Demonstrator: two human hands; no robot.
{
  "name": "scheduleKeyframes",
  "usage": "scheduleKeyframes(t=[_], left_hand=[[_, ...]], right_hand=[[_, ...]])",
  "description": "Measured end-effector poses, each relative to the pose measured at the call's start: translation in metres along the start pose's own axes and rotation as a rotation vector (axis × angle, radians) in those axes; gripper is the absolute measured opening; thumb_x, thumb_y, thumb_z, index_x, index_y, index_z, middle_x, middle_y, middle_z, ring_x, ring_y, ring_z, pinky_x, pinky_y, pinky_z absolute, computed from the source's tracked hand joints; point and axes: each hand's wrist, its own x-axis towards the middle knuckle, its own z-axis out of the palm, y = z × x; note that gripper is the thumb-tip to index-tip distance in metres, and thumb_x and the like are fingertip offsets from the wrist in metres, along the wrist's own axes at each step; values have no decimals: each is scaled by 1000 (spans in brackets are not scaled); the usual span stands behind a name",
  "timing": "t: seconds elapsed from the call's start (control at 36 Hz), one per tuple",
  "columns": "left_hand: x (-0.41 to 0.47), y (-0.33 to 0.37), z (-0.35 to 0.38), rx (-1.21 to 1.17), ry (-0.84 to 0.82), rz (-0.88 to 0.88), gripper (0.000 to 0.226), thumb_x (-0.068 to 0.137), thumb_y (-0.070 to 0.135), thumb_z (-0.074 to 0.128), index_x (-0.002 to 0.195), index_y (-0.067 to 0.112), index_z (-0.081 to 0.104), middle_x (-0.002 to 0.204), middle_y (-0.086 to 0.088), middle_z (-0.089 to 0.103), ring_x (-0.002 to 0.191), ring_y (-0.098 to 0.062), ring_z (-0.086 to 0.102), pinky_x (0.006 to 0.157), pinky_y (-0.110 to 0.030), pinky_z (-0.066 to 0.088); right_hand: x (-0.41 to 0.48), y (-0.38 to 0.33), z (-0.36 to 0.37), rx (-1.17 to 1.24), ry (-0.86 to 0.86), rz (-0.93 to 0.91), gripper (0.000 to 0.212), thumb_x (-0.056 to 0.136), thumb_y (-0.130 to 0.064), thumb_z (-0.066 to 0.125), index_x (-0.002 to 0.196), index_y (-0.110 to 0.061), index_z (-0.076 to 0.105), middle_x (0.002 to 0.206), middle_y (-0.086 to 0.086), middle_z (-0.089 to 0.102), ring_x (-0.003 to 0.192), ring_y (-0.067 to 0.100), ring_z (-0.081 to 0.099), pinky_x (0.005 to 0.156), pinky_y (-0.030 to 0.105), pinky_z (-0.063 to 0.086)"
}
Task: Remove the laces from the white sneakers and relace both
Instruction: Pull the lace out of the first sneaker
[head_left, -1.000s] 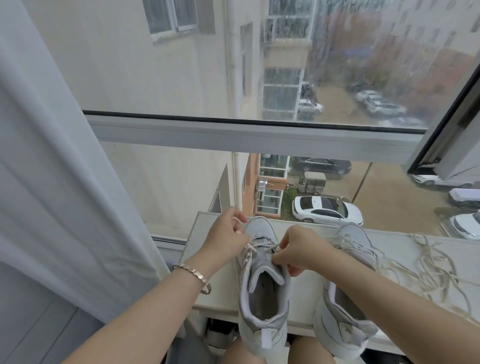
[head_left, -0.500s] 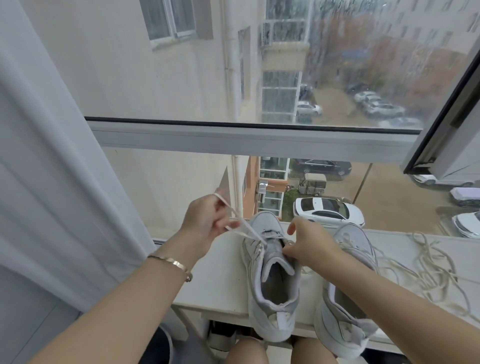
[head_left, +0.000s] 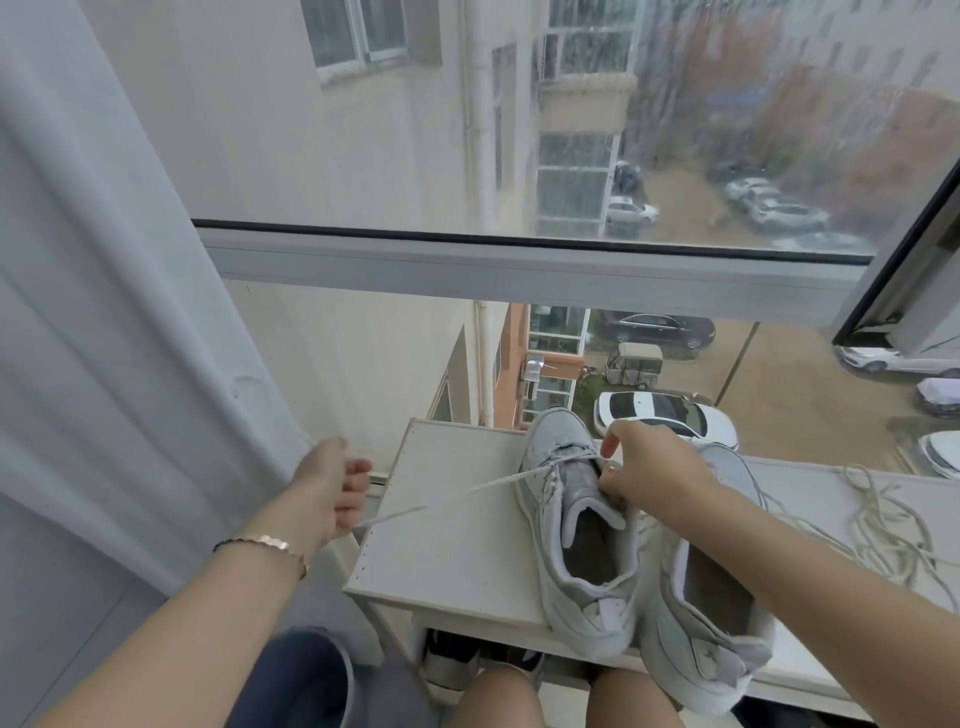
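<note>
left hand (head_left: 332, 488) is out past the left edge of the table (head_left: 441, 561), fingers curled. a taut lace (head_left: 457, 493) runs from it to the upper eyelets of the near sneaker (head_left: 582, 551). the palm hides where lace meets fingers, so it is probably pinched there, not certain. right hand (head_left: 649, 467) pinches the top of that sneaker's tongue, index finger lifted.

both white sneakers sit on the table, toes to the window, heels over the front edge. the second sneaker (head_left: 696, 623) touches the near one on its right and nobody holds it. a loose lace (head_left: 872, 525) lies tangled on the right part of the table.

risks:
- the sideways pull could drag or roll the near sneaker leftward if the right hand's pinch slackens.
- the lace could slip from the left fingers and drop off the table's left edge.
- the second sneaker overhangs most, so a nudge from the right forearm could tip it onto the knees.
- the loose lace lies near the right forearm and could snag on it.

room:
- curtain (head_left: 130, 364) is just beside the left hand, so there is little travel left that way.
- there is bare tabletop between the left hand and the near sneaker.
- window frame (head_left: 519, 270) is well above the toes.
- upward and toward the body looks open.
</note>
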Motion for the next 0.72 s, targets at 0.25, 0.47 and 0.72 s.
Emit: scheduleKeyframes(t=[0.25,0.47,0.72], left_hand=[[-26,-27,51,1364,225,515,55,89,41,50,128,3,41,131,-16,42,122,-31,42,97,-32,36],[-72,-62,122,1190,-279,587,96,68,79,49,143,26,23,141,-3,30,127,-24,38,98,-38,38],[-62,-84,126,1339,-149,690,78,68,57,64,132,26,31,130,-5,32,115,-29,42,86,-35,42]], right_hand=[[-4,3,7,100,-140,-70,28,82,-29,64,106,-22,51,71,-5,59,57,7,56,54,25,47],[17,2,3,191,-197,52,27,91,-25,57,80,-3,67,74,11,70,47,10,56,49,17,47],[29,-5,3,99,-288,-55,36,88,-24,58,100,9,64,59,4,42,47,13,33,46,22,27]])
